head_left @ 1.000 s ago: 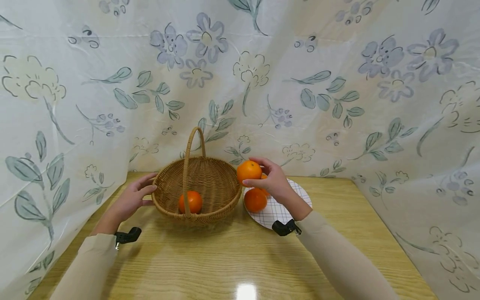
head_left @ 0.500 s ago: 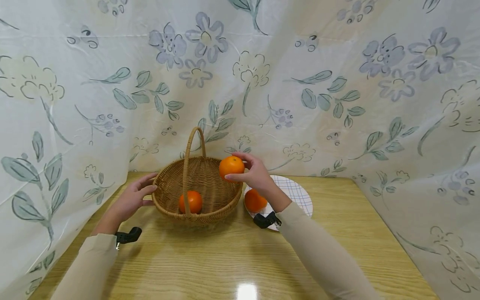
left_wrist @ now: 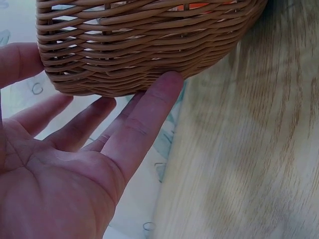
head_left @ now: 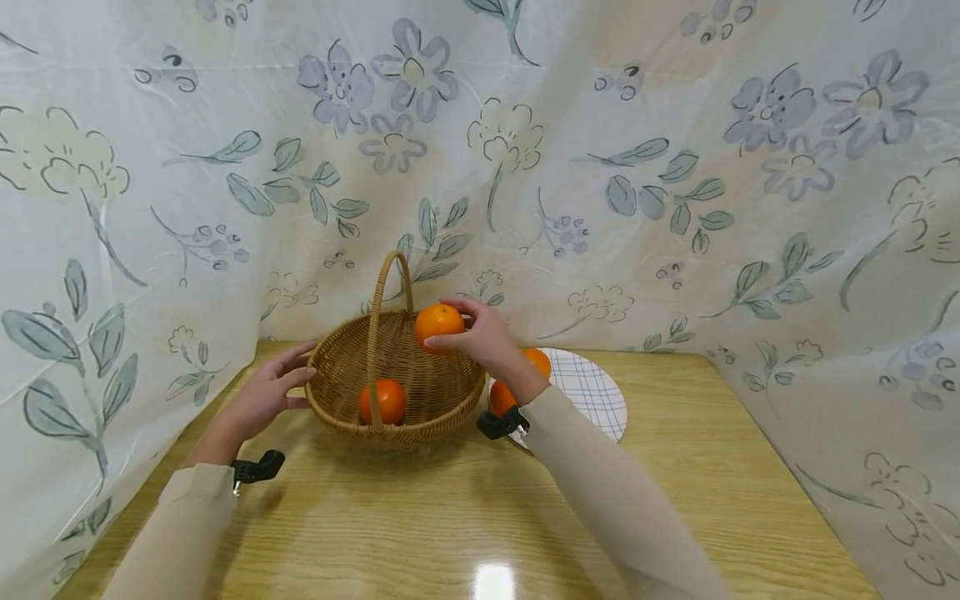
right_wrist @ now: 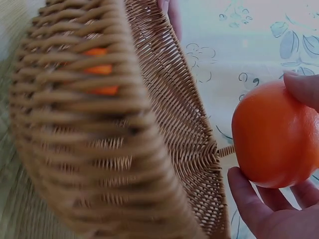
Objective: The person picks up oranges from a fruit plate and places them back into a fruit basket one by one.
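Note:
My right hand [head_left: 487, 337] holds an orange [head_left: 439, 327] between thumb and fingers, over the right part of a wicker basket [head_left: 442, 400]. In the right wrist view, the held orange [right_wrist: 274, 134] is apart from the basket's rim [right_wrist: 144, 119]. Another orange [head_left: 384, 402] lies inside the basket, partly behind its arched handle [head_left: 375, 333]. With extended fingers, my left hand [head_left: 266, 392] touches the basket's left side. The left wrist view shows its fingertips [left_wrist: 167, 84] against the outer weave [left_wrist: 134, 59].
A white checked plate [head_left: 592, 392] stands right of the basket, bearing an orange [head_left: 537, 363] and another orange [head_left: 501, 398] partly covered by my right wrist. Floral cloth [head_left: 525, 167] rises behind the wooden table [head_left: 390, 525] and along its sides.
My right hand has carried the orange leftward from above the plate to over the basket. The left hand and the basket have stayed in place.

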